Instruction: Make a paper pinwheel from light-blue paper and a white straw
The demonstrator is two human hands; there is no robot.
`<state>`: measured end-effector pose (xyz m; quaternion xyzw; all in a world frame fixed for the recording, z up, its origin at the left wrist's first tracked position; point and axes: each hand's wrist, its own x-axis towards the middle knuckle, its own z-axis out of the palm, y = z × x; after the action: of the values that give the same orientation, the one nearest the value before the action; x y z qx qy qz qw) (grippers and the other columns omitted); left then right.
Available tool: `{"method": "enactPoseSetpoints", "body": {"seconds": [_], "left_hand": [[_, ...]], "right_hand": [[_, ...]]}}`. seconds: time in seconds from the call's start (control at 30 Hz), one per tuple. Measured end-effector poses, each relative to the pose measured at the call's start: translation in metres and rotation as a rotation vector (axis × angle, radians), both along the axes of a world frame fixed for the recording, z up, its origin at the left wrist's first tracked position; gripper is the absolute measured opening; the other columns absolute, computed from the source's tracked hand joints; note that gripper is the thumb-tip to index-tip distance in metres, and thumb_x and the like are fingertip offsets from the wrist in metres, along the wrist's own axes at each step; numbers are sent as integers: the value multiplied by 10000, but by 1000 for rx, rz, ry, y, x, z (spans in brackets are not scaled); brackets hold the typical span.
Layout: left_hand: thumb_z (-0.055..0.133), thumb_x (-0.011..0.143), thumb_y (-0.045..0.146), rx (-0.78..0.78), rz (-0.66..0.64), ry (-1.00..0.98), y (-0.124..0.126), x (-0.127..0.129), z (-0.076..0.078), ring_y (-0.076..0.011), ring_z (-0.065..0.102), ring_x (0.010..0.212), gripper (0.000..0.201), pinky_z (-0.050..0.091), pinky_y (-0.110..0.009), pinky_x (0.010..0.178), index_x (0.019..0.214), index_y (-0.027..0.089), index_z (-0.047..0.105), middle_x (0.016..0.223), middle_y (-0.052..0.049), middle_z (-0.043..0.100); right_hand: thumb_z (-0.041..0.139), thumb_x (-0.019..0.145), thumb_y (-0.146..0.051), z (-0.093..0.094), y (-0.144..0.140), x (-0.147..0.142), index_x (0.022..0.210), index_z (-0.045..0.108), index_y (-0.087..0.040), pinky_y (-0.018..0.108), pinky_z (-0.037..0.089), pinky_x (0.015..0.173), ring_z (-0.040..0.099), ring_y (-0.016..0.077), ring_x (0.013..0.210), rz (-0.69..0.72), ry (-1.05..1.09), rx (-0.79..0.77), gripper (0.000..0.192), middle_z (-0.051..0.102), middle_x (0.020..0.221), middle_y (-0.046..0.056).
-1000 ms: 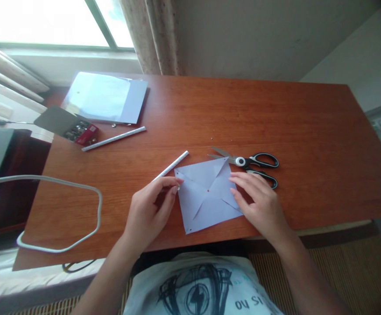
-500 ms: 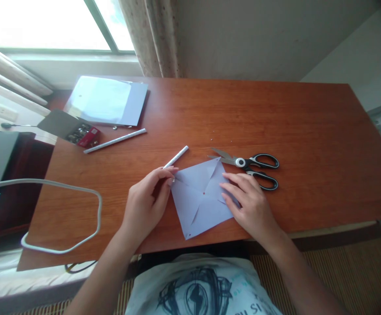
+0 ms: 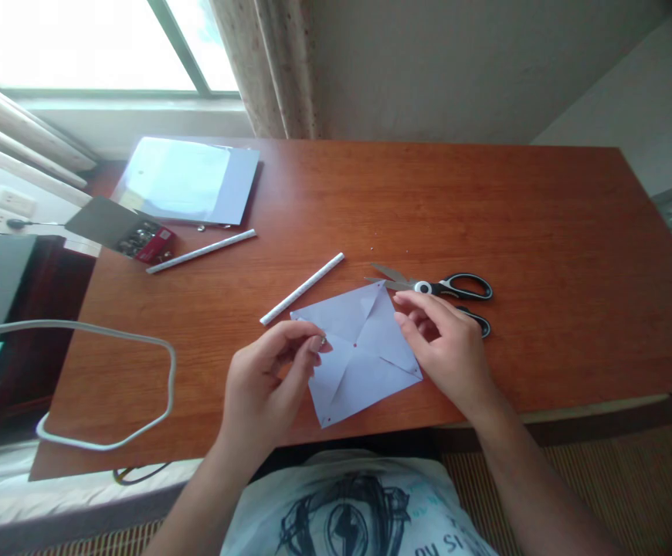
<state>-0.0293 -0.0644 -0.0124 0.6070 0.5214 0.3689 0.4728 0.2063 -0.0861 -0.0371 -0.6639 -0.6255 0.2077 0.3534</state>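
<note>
A pale blue paper square (image 3: 359, 363), slit along its diagonals and marked with a red dot at its middle, lies near the front edge of the wooden table (image 3: 487, 201). My left hand (image 3: 260, 378) pinches a small shiny metal pin at the paper's left edge. My right hand (image 3: 446, 347) curls over the paper's right flap, with thumb and forefinger closed on its upper edge. A white rolled paper stick (image 3: 301, 289) lies just beyond the paper.
Black-handled scissors (image 3: 457, 287) lie behind my right hand. A second white stick (image 3: 200, 251), an open box of metal fasteners (image 3: 139, 238) and a clear folder of paper (image 3: 188, 179) sit at the back left. A white cable loop (image 3: 139, 340) rests at the left.
The paper has turned and slid a little toward me. My left hand came off the white stick, toward the paper's middle. My right hand went from flat on the paper to curled on its flap.
</note>
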Motion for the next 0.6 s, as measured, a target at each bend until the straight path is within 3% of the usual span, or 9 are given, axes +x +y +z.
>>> {"method": "enactPoseSetpoints", "body": {"seconds": [0.17,0.27,0.43,0.5,0.6], "left_hand": [[650,940,246,-141,49,-121,-9,9,-4,-127,679,614,92,559,-206,542,902,169,685,791,-41,768],[656,931,222,-46,25,-35,-10,15,-6,-132,676,636,60,552,-218,577,907,182,694,787,-31,755],[631,919,119,269,-61,100,-9,21,-7,-137,674,736,96,539,-231,690,916,193,693,825,-26,719],[623,922,102,292,-76,102,-9,22,-6,-134,668,744,110,531,-229,699,918,191,688,830,-26,713],[627,934,141,193,-75,68,-10,23,-7,-140,662,719,83,529,-238,680,906,192,686,812,-24,709]], "right_hand": [[658,929,-244,4,9,-9,1126,731,-223,285,568,601,700,177,716,-30,126,-72,211,789,976,58],[662,933,-254,12,5,-17,1041,759,-220,275,553,622,694,173,742,74,268,-139,149,781,942,47],[663,938,-238,23,-1,-33,950,761,-214,255,539,653,693,170,815,240,473,-223,101,774,911,33],[665,931,-217,23,-2,-38,923,746,-212,254,524,639,666,156,760,237,457,-180,81,752,859,23],[657,925,-196,21,-3,-43,882,715,-215,258,508,617,625,148,696,228,398,-127,74,707,789,11]]}}
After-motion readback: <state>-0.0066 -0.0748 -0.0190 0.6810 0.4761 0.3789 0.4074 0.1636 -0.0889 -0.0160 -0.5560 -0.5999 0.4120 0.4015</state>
